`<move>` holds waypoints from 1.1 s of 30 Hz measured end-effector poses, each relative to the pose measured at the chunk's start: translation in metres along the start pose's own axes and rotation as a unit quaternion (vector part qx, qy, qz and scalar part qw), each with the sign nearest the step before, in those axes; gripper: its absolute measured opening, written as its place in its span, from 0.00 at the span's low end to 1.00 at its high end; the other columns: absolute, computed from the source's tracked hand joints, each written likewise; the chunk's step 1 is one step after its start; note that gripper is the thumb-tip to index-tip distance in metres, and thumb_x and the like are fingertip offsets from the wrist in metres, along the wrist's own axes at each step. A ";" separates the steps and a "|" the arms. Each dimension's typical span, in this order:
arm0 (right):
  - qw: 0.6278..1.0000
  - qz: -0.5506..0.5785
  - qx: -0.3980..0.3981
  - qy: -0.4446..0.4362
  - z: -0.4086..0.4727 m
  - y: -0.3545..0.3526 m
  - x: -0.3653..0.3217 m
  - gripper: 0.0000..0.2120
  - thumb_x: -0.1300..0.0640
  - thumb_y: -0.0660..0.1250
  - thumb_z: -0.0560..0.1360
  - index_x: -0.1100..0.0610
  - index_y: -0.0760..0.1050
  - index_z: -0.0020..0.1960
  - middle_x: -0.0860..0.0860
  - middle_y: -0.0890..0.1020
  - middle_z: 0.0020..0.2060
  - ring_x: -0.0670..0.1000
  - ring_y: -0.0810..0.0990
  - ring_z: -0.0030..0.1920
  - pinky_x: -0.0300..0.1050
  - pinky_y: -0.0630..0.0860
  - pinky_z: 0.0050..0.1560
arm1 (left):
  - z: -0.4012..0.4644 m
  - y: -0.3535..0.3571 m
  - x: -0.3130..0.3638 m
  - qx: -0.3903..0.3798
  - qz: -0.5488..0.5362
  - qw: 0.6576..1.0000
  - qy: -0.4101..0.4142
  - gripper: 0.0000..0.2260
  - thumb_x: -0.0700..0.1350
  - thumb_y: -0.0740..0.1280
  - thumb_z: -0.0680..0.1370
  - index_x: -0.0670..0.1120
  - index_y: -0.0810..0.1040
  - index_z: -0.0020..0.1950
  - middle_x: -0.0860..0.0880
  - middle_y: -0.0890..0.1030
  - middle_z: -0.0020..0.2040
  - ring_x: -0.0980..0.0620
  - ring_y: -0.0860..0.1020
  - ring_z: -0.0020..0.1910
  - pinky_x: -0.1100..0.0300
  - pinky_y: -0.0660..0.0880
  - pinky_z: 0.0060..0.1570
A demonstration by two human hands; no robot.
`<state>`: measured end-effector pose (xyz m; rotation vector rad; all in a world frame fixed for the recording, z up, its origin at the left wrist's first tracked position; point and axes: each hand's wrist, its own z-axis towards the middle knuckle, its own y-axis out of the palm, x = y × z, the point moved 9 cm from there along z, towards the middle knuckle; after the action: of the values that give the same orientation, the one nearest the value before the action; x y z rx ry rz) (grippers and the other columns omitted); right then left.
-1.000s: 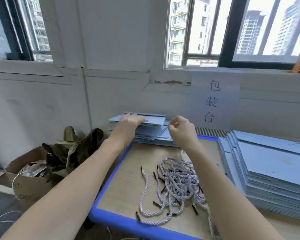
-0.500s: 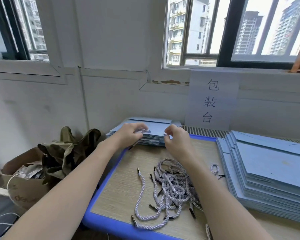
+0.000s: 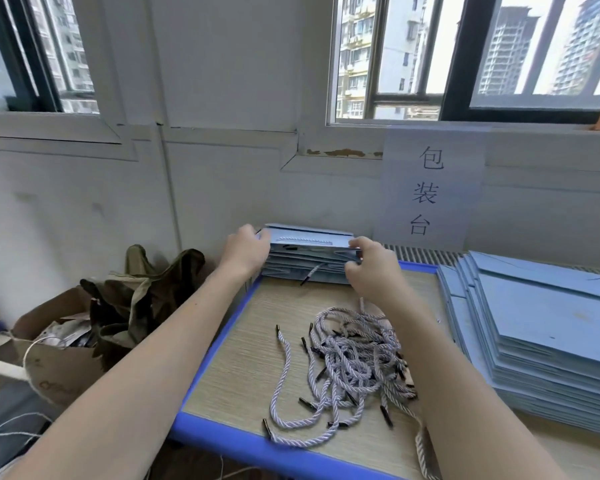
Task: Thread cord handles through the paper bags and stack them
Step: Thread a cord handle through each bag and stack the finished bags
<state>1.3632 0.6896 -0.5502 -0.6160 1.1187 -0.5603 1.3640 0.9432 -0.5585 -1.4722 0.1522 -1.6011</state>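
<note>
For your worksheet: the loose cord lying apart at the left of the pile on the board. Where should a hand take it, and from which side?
Probably pinch the loose cord at mid-length, coming from above on the left. That stretch lies flat on bare board, clear of the tangled cord pile; its black tips look thin and small.

Your blue-edged tabletop (image 3: pixel 219 355) carries a cord pile (image 3: pixel 354 362) centre, threaded bags (image 3: pixel 309 261) far, flat bags (image 3: pixel 548 327) right.
</note>
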 end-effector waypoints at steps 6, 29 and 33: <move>0.999 0.011 0.023 0.042 0.001 -0.025 0.030 0.22 0.61 0.67 0.77 0.56 0.72 0.70 0.55 0.77 0.60 0.51 0.75 0.49 0.43 0.73 0.45 | -0.005 0.031 0.031 -0.123 0.144 0.982 0.024 0.27 0.63 0.57 0.80 0.42 0.73 0.66 0.39 0.74 0.65 0.39 0.72 0.62 0.49 0.71 0.60; 0.988 -0.047 0.125 -0.078 -0.010 -0.038 -0.011 0.02 0.58 0.68 0.77 0.56 0.79 0.49 0.52 0.79 0.43 0.54 0.77 0.47 0.43 0.70 0.43 | -0.039 0.048 0.079 -0.060 0.266 0.918 0.287 0.18 0.60 0.56 0.83 0.50 0.79 0.59 0.42 0.83 0.51 0.39 0.79 0.53 0.49 0.74 0.55; 0.992 -0.110 -0.006 -0.066 -0.012 -0.004 -0.015 0.09 0.58 0.65 0.78 0.57 0.82 0.53 0.54 0.83 0.45 0.55 0.79 0.46 0.45 0.76 0.45 | -0.038 0.046 0.082 -0.052 0.269 0.917 0.290 0.18 0.60 0.56 0.83 0.51 0.79 0.57 0.43 0.83 0.51 0.39 0.79 0.52 0.51 0.73 0.52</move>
<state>1.3463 0.6950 -0.5418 -0.7825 0.9359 -0.6920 1.3679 0.8440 -0.5391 -0.8697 0.9142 -1.5217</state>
